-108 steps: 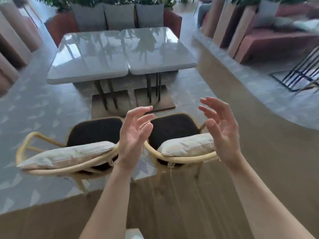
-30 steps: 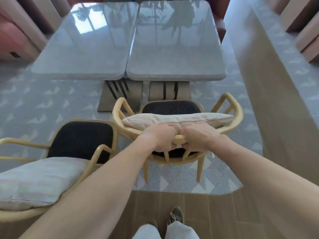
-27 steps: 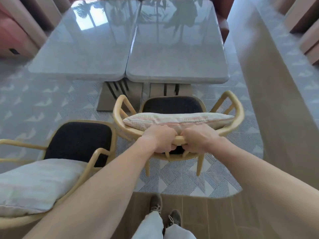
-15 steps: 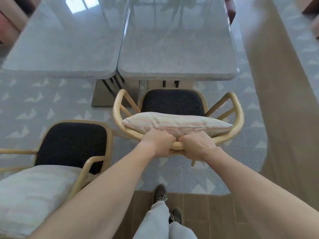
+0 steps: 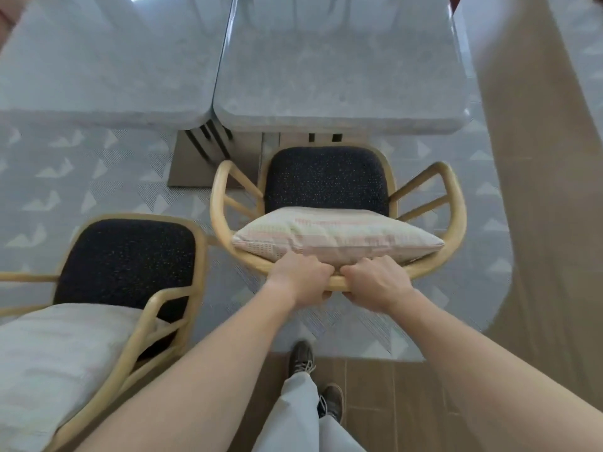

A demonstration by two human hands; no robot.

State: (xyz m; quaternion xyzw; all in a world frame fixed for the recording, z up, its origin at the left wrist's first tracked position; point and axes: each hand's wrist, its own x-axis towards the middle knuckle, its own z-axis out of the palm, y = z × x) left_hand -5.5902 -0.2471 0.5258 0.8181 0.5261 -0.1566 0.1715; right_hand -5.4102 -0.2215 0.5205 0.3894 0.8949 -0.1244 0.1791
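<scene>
At the far left a second chair (image 5: pixel 130 265) with its own pale cushion (image 5: pixel 62 350) stands on the patterned rug (image 5: pixel 58 177), well short of the left tabletop (image 5: pixel 98 60); it sits as it did 0.5 s ago. Further right, the left hand (image 5: pixel 301 277) is clenched over the curved wooden back rail of the chair (image 5: pixel 326 181) in hand, fingers wrapped round the rail. A striped cushion (image 5: pixel 336 238) lies against that rail, touching both hands' knuckles. Just beside the left hand, the right hand (image 5: pixel 375 282) grips the same rail in the same way. 3.6 s ago both hands were up in the air, spread and empty. Since 1.0 s ago the chair has travelled forward: then a clear band of rug showed between its dark seat and the right tabletop (image 5: pixel 342 76), now the front of the seat sits at that tabletop's near edge. Below the arms, 2 shoes (image 5: pixel 301 357) stand where the rug meets the wooden floor (image 5: pixel 538 223), which runs up the right side.
</scene>
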